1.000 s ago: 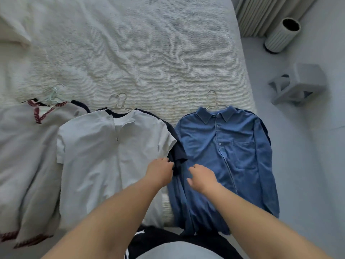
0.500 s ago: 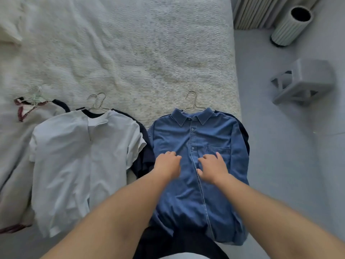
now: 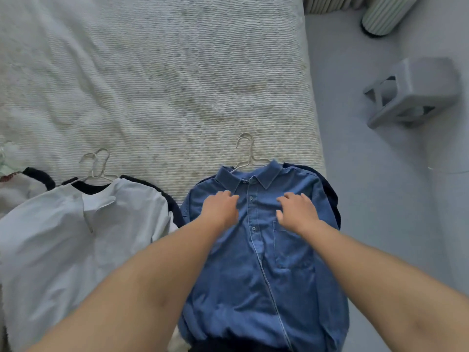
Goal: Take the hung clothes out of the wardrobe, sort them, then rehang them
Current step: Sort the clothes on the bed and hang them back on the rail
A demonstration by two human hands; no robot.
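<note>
Blue shirt: your blue denim shirt (image 3: 264,262) lay flat at the near right corner of the bed (image 3: 157,80), at about 5 o'clock in the view, buttoned, collar toward 12 o'clock, on a pale wire hanger (image 3: 247,154) whose hook pointed to 12 o'clock.
Under it: a dark navy garment (image 3: 330,194) showed past the shirt's edge at 3 o'clock.
Left hand: your left hand (image 3: 222,207) rested on the shirt's chest just at 9 o'clock of the button placket, fingers loosely curled onto the cloth; you held nothing that I could tell.
Right hand: your right hand (image 3: 297,212) rested on the chest at 3 o'clock of the placket, just above the breast pocket, fingers spread and slightly bent, gripping nothing.
White shirt: a white shirt (image 3: 76,245) lay at 9 o'clock of the blue one, over a dark garment, on its own wire hanger (image 3: 97,166).
Far left: a pale garment with dark trim (image 3: 22,184) sat at the view's 9 o'clock edge, mostly cut off.
Floor: a grey plastic stool (image 3: 416,90) lay tipped at 2 o'clock, with a ribbed cylinder (image 3: 383,16) at 1 o'clock.
</note>
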